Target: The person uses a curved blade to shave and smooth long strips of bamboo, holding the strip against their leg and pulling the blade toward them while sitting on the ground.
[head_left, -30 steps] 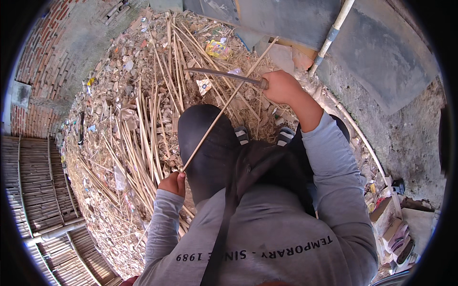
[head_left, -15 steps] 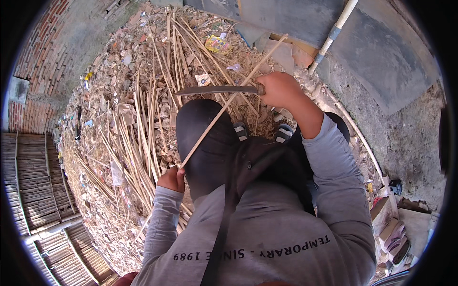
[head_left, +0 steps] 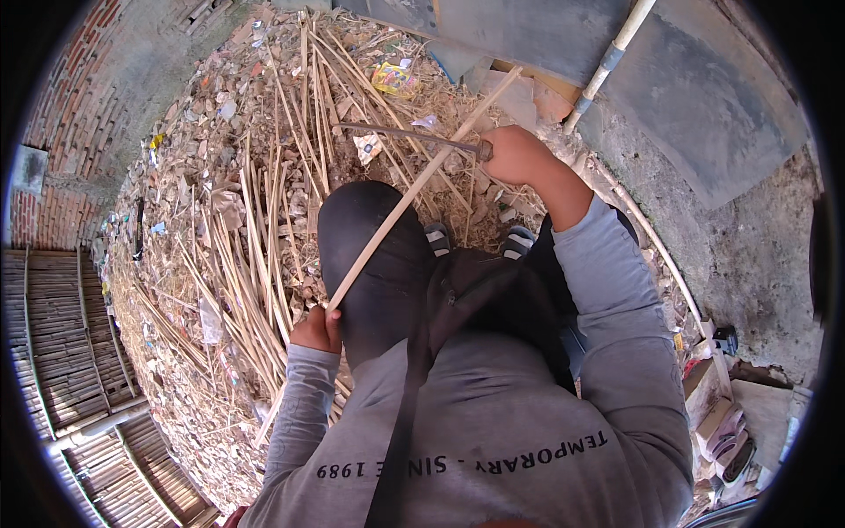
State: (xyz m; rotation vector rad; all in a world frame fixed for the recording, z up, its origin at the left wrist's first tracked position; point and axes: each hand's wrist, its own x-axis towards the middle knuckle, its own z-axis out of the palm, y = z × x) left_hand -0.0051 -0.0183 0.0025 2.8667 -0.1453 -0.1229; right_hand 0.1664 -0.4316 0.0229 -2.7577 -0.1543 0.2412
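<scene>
My left hand [head_left: 317, 332], beside my left knee, is closed round the lower end of a long pale bamboo strip [head_left: 378, 236]. The strip slants up and to the right, past my knee, and its far end stands free beyond my right hand. My right hand [head_left: 519, 156] grips the handle of a machete [head_left: 400, 134], whose dark blade points left and shows nearly edge-on. The blade crosses the strip close to the handle; whether it cuts into the strip I cannot tell.
Many bamboo strips [head_left: 255, 255] lie in loose heaps on littered ground to the left and ahead. A yellow wrapper [head_left: 393, 79] lies among them. A pale pipe [head_left: 613, 57] leans at the upper right, by a grey wall [head_left: 748, 255]. Bamboo slat panels [head_left: 62, 326] stand at the left.
The machete blade has turned from its broad side to nearly edge-on, its tip rising. The strip has rolled to show a wider face. My left hand stays in place.
</scene>
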